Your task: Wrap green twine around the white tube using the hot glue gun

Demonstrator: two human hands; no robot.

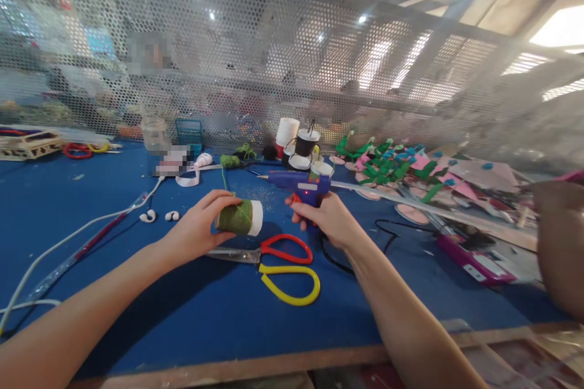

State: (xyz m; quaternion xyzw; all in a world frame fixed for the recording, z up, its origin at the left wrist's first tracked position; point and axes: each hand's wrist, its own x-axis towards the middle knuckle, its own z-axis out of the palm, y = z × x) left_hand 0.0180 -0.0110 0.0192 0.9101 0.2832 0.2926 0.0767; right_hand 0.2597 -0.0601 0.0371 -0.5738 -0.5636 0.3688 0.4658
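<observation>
My left hand (201, 225) grips a small white paper cup (257, 219) lying on its side, its wall wrapped in green yarn (235, 217). A strand runs from the cup back to a green yarn ball (229, 161). In my right hand (331, 219) is a blue hot glue gun (298, 184), its nozzle pointing left above the cup and a long clear glue stick (365, 187) sticking out behind. A small red light shows on its body. Scissors (289, 248) with one red and one yellow handle lie on the table just below both hands.
On the blue table (205, 322) stand several cups (288, 130) at the back. Green and pink craft pieces (401, 167) pile up at right, near a magenta device (474, 260). Another person's arm (561, 243) reaches in at the right edge. A white cable (86, 225) crosses the left side.
</observation>
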